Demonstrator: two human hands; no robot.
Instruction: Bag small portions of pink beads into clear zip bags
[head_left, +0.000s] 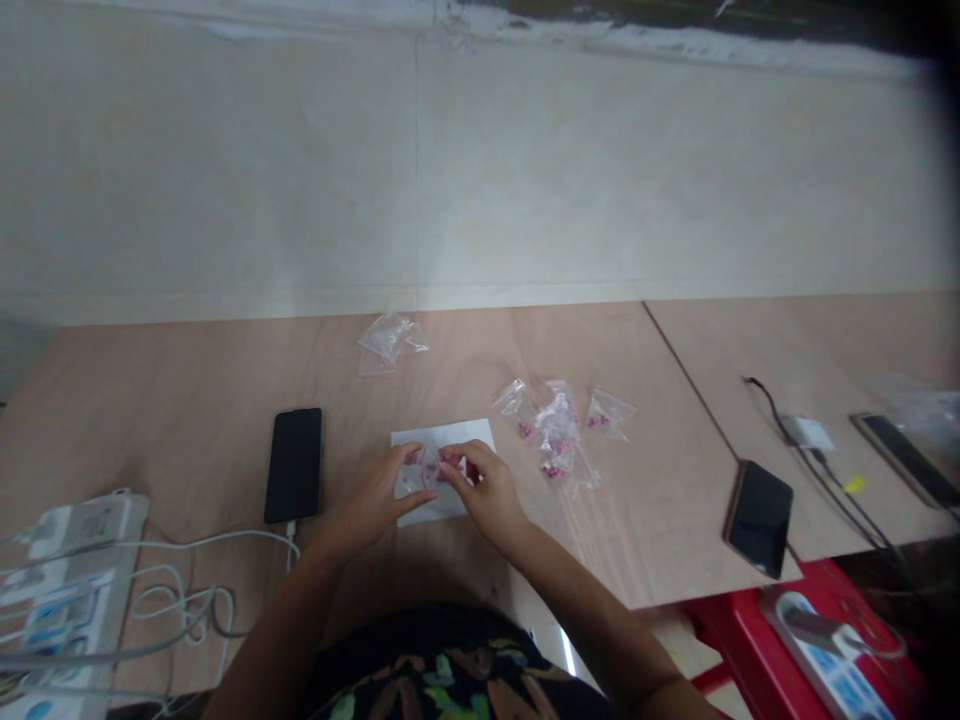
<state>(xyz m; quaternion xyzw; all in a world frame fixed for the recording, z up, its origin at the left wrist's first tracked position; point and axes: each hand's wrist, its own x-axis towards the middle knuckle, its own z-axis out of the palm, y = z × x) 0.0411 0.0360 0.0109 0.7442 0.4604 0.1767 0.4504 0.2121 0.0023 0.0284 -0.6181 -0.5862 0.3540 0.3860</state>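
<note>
My left hand holds a small clear plastic bag between its thumb and fingers. My right hand is close beside it, its fingertips pinched at the bag's right side on small pink beads. A thin pinkish loop shows at the bag, though its details are too small to make out. Under both hands lies a white sheet of paper. To the right, several clear bags with pink beads form a loose pile, and one more bag lies just beyond it.
Flat clear bags lie near the wall. A black phone with a white cable is at left, near a power strip and tangled cords. Another phone sits by the right edge, above a red stool.
</note>
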